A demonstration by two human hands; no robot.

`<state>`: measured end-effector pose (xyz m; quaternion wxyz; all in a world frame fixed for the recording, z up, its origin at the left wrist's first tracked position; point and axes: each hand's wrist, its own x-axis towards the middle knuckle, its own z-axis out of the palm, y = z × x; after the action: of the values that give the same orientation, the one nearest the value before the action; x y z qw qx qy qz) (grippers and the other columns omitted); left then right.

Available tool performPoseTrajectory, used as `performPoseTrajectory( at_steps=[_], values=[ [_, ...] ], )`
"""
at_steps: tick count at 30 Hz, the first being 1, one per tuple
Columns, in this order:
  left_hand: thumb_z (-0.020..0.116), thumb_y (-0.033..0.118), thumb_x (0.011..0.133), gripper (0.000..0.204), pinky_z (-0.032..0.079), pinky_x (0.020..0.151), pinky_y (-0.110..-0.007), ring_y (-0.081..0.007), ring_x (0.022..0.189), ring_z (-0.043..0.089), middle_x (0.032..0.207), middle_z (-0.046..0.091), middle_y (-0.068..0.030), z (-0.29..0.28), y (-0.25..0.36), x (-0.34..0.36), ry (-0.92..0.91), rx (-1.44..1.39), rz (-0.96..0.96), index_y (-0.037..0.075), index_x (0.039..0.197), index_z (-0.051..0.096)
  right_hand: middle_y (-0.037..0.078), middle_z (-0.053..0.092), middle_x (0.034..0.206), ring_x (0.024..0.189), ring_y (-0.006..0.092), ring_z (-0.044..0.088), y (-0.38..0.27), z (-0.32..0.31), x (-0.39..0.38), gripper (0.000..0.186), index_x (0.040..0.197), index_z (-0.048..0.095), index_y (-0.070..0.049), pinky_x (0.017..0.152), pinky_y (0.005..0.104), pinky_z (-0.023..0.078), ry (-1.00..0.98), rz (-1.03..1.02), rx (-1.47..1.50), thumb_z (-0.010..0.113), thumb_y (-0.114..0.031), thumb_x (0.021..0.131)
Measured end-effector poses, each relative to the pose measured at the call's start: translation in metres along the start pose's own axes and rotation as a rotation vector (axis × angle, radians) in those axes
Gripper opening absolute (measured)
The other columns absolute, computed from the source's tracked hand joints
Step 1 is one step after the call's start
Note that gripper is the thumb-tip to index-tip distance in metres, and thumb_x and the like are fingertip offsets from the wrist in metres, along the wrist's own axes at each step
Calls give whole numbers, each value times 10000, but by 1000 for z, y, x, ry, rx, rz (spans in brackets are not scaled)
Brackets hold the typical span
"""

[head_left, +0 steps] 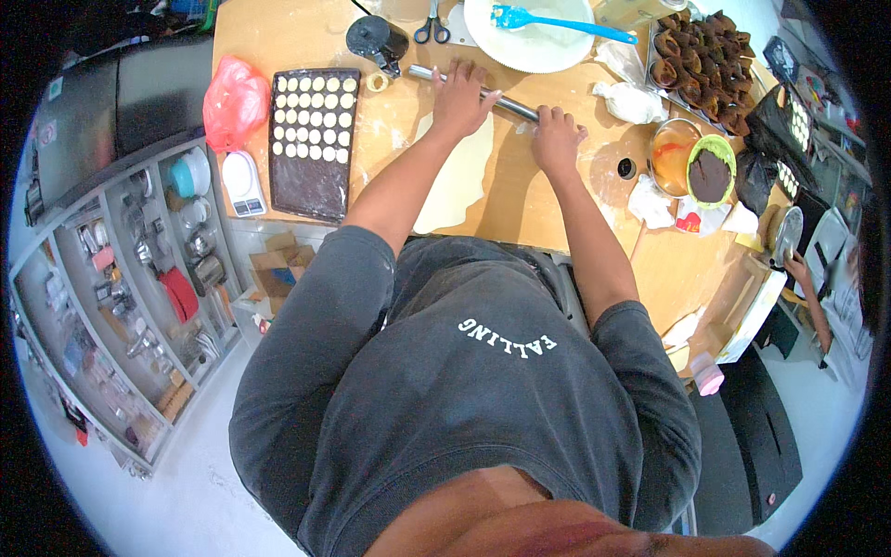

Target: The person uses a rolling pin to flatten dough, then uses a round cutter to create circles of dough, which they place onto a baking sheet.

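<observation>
A metal rolling pin (510,106) lies slantwise over the table, its left end farther from me. My left hand (458,100) rests over its left part, fingers reaching across it. At its right end my right hand (557,141) curls its fingers over the bar. Below the pin a thin, pale sheet of dough (464,176) stretches toward the near table edge, partly hidden by my left forearm. Left of it stands a dark baking tray (311,191) with rows of small round dough discs (317,119). A small pale ring (377,82) lies between tray and pin.
A pink plastic bag (236,100), white scale (243,182), black jug (373,41), scissors (432,30) and white bowl (520,56) with a blue spatula (562,22) surround the work. Rightward are brown paper cups (702,65) and a green-rimmed bowl (712,172). Another person's hand (796,267) is far right.
</observation>
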<state>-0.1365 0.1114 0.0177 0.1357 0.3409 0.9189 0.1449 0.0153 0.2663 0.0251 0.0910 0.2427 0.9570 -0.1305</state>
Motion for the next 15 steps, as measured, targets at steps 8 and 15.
performPoseTrajectory(
  at_steps=[8,15],
  values=[
    [714,430,915,743,140,1203,-659,-409,1527,220,1591,312,-197,-36,-69,-138,338,-140,88,161,1524,385,80,640,1153,1154,299,579,-13,-9,-72,337,1238,626,-156,1026,597,340,49,26,-19,647,-144,902],
    [725,373,906,783,275,1143,-615,-435,1442,337,1528,370,-257,-46,-131,-282,320,-197,-6,107,1545,360,116,671,1110,1130,350,598,-53,28,-184,299,1194,629,-138,971,593,369,-27,226,284,658,-171,899]
  ],
)
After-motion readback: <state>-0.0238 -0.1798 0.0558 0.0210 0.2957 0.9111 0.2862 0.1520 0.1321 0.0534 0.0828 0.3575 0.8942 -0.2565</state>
